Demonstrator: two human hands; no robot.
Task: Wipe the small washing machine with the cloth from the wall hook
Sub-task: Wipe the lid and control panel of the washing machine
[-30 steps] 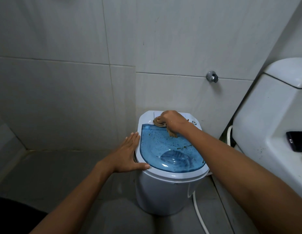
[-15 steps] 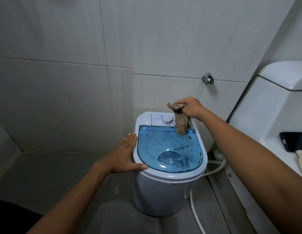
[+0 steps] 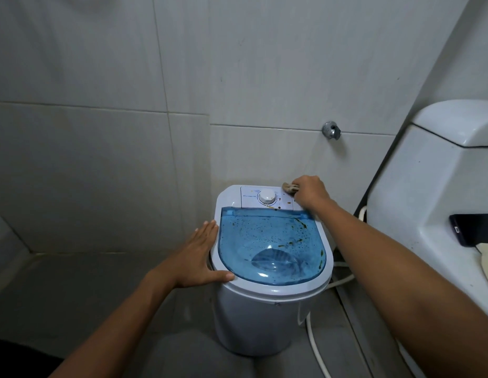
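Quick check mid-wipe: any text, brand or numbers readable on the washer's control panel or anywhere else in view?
Nothing can be read.
Control panel of the washing machine: a small blue brand mark left of the dial, too blurred to read.
Marks around the dial: too small to read.
Dark phone on the toilet: no readable text.

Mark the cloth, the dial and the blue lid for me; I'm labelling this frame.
cloth (image 3: 288, 187): head view, on the bunched brown fabric showing left of the right hand's fingers.
dial (image 3: 267, 198): head view, on the white knob's top face.
blue lid (image 3: 267, 236): head view, on the speckled middle of the clear panel.
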